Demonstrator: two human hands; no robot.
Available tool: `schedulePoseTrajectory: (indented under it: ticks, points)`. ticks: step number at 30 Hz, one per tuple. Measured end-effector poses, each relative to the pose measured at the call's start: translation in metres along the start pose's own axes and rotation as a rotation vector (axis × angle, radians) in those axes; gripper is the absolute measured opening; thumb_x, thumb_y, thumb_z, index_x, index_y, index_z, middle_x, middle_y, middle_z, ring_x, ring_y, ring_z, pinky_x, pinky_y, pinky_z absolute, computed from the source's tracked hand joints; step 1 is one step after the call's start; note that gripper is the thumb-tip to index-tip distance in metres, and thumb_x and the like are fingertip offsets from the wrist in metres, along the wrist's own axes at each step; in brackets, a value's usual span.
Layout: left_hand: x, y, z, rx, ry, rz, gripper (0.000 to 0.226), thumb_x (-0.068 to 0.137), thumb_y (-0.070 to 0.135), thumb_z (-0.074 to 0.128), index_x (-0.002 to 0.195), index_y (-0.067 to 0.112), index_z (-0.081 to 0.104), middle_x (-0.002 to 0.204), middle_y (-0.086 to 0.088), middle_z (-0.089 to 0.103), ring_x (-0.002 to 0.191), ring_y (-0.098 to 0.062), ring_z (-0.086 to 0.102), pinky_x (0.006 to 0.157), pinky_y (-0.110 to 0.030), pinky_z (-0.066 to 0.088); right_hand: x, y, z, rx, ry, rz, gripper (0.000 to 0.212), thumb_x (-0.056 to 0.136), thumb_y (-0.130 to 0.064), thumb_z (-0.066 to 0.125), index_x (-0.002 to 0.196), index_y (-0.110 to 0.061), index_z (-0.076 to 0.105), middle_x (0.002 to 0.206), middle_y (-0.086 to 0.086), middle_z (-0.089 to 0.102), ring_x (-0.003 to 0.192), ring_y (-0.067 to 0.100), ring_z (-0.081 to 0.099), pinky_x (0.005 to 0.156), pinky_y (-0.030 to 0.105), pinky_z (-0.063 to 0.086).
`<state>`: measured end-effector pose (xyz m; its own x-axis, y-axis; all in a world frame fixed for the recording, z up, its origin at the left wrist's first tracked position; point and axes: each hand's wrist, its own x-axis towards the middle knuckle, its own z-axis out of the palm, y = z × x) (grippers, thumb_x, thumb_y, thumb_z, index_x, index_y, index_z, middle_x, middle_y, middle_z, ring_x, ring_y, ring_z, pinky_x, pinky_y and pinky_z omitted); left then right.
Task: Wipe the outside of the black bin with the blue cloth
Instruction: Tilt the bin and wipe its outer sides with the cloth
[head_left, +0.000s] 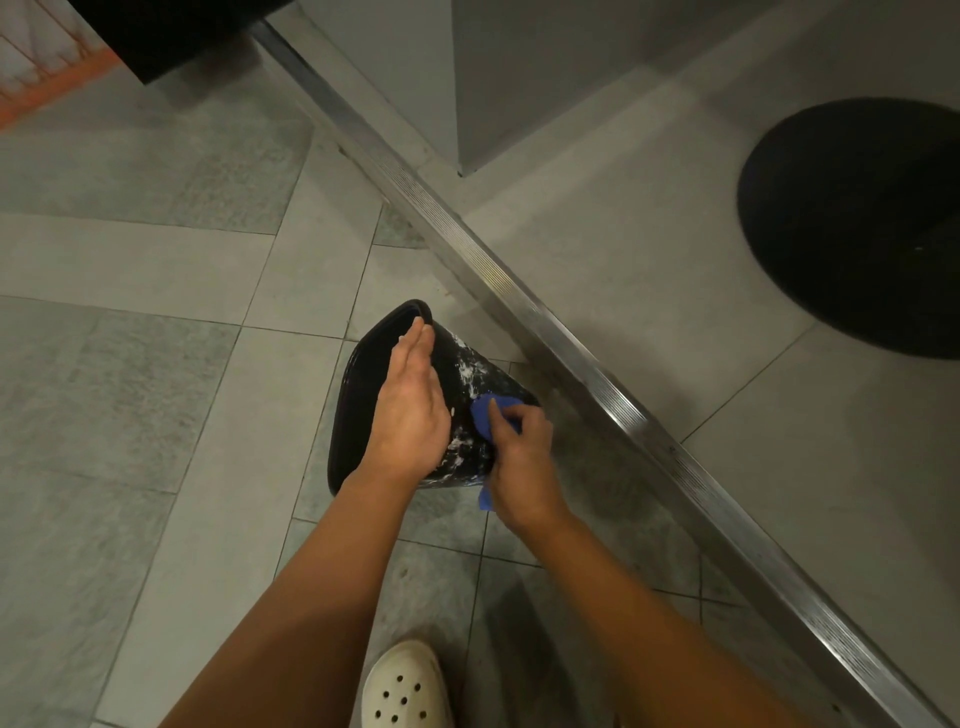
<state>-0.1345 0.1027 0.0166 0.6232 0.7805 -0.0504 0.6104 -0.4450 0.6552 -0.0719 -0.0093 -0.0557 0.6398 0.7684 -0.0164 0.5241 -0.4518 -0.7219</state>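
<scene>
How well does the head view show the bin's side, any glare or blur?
Head view: dim but sharp; white smears on the black bin stand out, no glare there. The right hand hides most of the blue cloth. The metal strip shines faintly.

The floor (156, 364) has grey tiles, some light and some darker. A shiny metal strip (519, 301) runs across it on a slant. Past the strip the floor is smooth and grey. A big round black thing (857, 223) sits there. A grey block (519, 78) stands at the top, with a black box (171, 36) on the left. The light is dim.
</scene>
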Motion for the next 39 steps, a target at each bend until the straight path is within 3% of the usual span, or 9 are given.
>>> schedulePoseTrajectory:
  ticks: [7,11,14,18,24,29,32,36,39]
  points:
    - [0.006,0.004,0.002,-0.039,-0.021,0.000,0.046,0.099,0.007,0.032,0.145,0.008,0.028,0.156,-0.004,0.020,0.144,-0.016,0.017,0.116,-0.028,0.020,0.014,-0.004,0.005,0.083,0.052,-0.034,0.026,0.080,-0.058,0.053,0.102,-0.044,0.054,0.114,-0.010,0.041,0.112,0.017,0.049,0.100,0.042,0.042]
    - [0.006,0.003,0.003,-0.080,-0.013,-0.056,0.046,0.100,0.009,0.031,0.146,0.011,0.027,0.156,0.000,0.018,0.144,-0.014,0.016,0.117,-0.031,0.020,0.012,-0.008,0.001,0.137,-0.108,0.033,0.051,0.091,-0.008,0.049,0.140,-0.011,0.033,0.144,0.012,0.030,0.134,0.028,0.030,0.112,0.044,0.030]
    - [0.004,0.004,0.002,-0.080,-0.019,-0.049,0.046,0.100,0.009,0.031,0.146,0.011,0.027,0.157,0.001,0.017,0.144,-0.013,0.016,0.117,-0.031,0.020,-0.008,-0.010,0.004,0.235,-0.143,0.017,0.060,0.089,0.005,0.047,0.143,-0.010,0.026,0.153,0.011,0.019,0.144,0.023,0.008,0.118,0.041,0.013]
    - [0.006,0.009,0.003,-0.090,-0.038,-0.055,0.046,0.100,0.009,0.030,0.146,0.014,0.027,0.157,0.003,0.016,0.143,-0.011,0.017,0.115,-0.024,0.018,0.000,-0.015,0.001,0.264,-0.120,-0.122,0.064,0.083,0.010,0.053,0.140,-0.010,0.033,0.151,0.014,0.024,0.142,0.028,0.013,0.116,0.040,0.013]
    - [0.007,0.003,-0.001,-0.066,-0.002,-0.057,0.046,0.099,0.007,0.032,0.145,0.011,0.029,0.156,0.000,0.020,0.143,-0.013,0.018,0.114,-0.023,0.018,-0.004,0.004,0.000,0.154,-0.101,-0.011,0.060,0.084,0.008,0.051,0.139,-0.006,0.032,0.149,0.012,0.021,0.140,0.033,0.014,0.115,0.049,0.020]
    - [0.006,0.006,0.002,-0.080,-0.006,-0.046,0.046,0.099,0.006,0.032,0.144,0.013,0.031,0.155,0.001,0.021,0.142,-0.011,0.020,0.112,-0.020,0.018,-0.014,-0.022,0.009,0.164,-0.053,-0.212,0.069,0.078,0.015,0.055,0.139,-0.007,0.030,0.146,0.020,0.032,0.137,0.038,0.022,0.111,0.047,0.017]
    - [0.008,0.007,0.001,-0.079,0.011,-0.060,0.045,0.099,0.007,0.032,0.144,0.012,0.031,0.155,0.000,0.022,0.142,-0.012,0.021,0.111,-0.019,0.018,0.009,-0.026,0.002,0.176,-0.086,-0.146,0.064,0.084,0.010,0.052,0.141,-0.007,0.029,0.150,0.017,0.025,0.141,0.034,0.014,0.115,0.043,0.015]
    - [0.005,0.004,0.002,-0.086,0.011,-0.037,0.046,0.099,0.005,0.033,0.144,0.011,0.031,0.155,-0.001,0.023,0.143,-0.015,0.019,0.117,-0.030,0.021,0.003,-0.011,-0.002,0.114,-0.117,0.014,0.061,0.086,0.009,0.047,0.142,-0.006,0.027,0.151,0.015,0.021,0.142,0.029,0.011,0.116,0.045,0.018]
    - [0.003,0.005,0.003,-0.085,0.008,-0.027,0.046,0.098,0.005,0.033,0.144,0.011,0.030,0.155,0.000,0.022,0.143,-0.014,0.019,0.117,-0.031,0.022,-0.013,-0.022,0.001,0.087,-0.082,-0.040,0.064,0.081,0.013,0.051,0.139,-0.005,0.033,0.148,0.018,0.028,0.140,0.032,0.018,0.114,0.046,0.019]
